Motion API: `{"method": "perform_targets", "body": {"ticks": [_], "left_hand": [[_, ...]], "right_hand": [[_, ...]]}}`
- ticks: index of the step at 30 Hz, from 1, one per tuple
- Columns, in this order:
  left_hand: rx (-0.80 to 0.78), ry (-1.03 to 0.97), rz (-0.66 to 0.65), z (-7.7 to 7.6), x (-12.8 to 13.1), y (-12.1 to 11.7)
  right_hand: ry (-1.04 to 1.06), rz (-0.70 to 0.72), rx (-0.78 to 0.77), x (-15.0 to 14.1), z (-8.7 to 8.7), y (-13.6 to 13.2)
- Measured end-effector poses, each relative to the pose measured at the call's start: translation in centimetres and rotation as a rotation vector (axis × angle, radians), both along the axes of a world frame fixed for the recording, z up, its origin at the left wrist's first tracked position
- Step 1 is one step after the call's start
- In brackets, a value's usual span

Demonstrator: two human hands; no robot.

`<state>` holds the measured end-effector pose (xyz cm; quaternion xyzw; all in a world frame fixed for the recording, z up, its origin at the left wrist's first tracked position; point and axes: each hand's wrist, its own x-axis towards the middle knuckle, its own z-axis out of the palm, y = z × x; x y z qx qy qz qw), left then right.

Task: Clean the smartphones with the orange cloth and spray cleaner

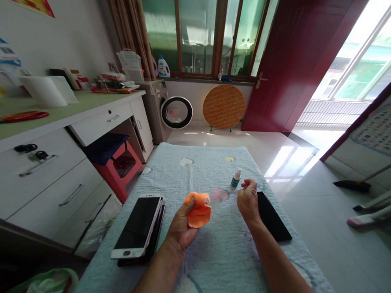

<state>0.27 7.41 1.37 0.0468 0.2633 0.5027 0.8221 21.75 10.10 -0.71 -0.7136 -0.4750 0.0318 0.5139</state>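
My left hand (pixel 182 227) is closed around a folded orange cloth (pixel 199 210), thumb on top, over the middle of the covered table. My right hand (pixel 248 200) is curled into a loose fist, and nothing shows in its fingers. Just left of its fingertips, a small spray bottle (pixel 236 179) with a white cap and blue label stands on the cover, apart from the hand. Partly behind my right wrist lies a black phone or tablet (pixel 272 217). On the left, a white-framed phone (pixel 139 225) rests on top of another dark device (pixel 155 244).
A light blue patterned cloth (pixel 213 163) covers the table. A white desk (pixel 51 173) with drawers and a red stool (pixel 120 168) stand to the left. Further back are a washing machine (pixel 153 109) with its door open and a round wooden tabletop (pixel 224 107). A broom (pixel 353 184) is at right.
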Motion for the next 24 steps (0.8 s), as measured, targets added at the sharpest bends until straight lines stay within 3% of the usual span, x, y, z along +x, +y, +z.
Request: {"method": "perform_targets", "body": {"ticks": [6,9,11,15,17,21,24], "left_hand": [[-0.022,0.018,0.044,0.2,0.0,0.4],[-0.059,0.015,0.054,0.1,-0.1,0.4],[-0.026,0.019,0.053,0.0,-0.1,0.3],[0.109,0.022,0.052,0.0,0.0,0.2],[0.115,0.025,0.06,0.0,0.1,0.1],[0.065,-0.005,0.025,0.2,0.2,0.1],[0.045,-0.016,-0.003,0.2,0.3,0.1]], "right_hand": [[-0.086,0.198,-0.091,-1.7,-0.1,-1.6],[-0.282,0.361,-0.181,-2.9,0.2,-1.5],[-0.417,0.393,-0.238,-3.5,0.3,-1.3],[-0.517,0.372,-0.293,-3.6,0.4,-1.3],[-0.489,0.324,-0.194,-3.0,0.5,-1.4],[-0.376,0.024,0.106,-1.4,0.7,-1.0],[-0.335,-0.017,0.113,-0.7,0.4,0.1]]}}
